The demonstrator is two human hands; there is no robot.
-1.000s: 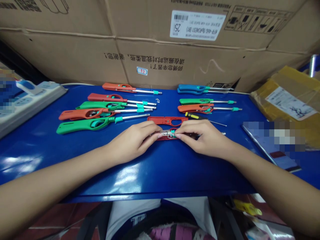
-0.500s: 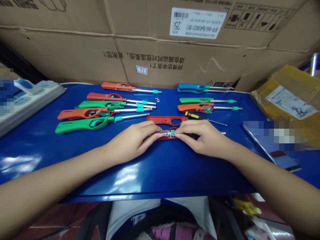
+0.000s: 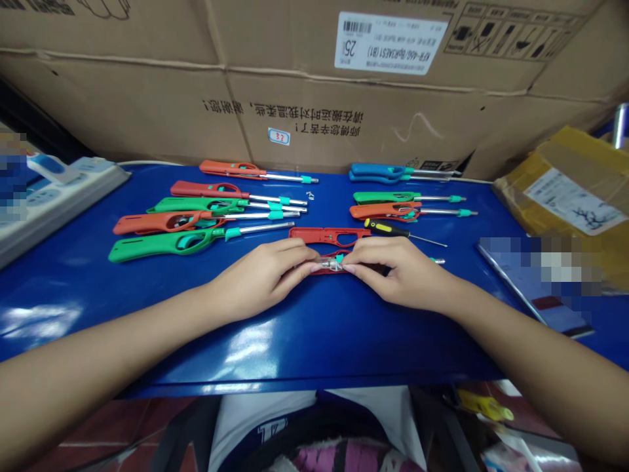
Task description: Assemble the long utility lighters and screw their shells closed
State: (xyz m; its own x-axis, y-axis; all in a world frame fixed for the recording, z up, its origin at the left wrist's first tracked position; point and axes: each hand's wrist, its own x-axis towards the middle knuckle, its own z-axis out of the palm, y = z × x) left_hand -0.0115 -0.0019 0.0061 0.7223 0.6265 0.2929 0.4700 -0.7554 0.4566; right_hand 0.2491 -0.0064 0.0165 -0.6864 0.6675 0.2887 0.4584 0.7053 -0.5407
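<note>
My left hand [image 3: 263, 275] and my right hand [image 3: 393, 269] meet at the middle of the blue table [image 3: 304, 334]. Both pinch the small inner parts of an opened red lighter [image 3: 334, 265] lying flat under my fingertips. The lighter's metal tube sticks out to the right past my right hand. A separate red shell half [image 3: 327, 235] lies just behind my fingers. A black and yellow screwdriver [image 3: 393, 229] rests behind my right hand.
Several long lighters in red and green [image 3: 196, 219] lie at the left; three more in blue, green and red [image 3: 403, 196] lie at the right. Cardboard boxes [image 3: 314, 85] wall the back. A white power strip [image 3: 59, 196] sits far left, a yellow parcel [image 3: 570, 190] far right.
</note>
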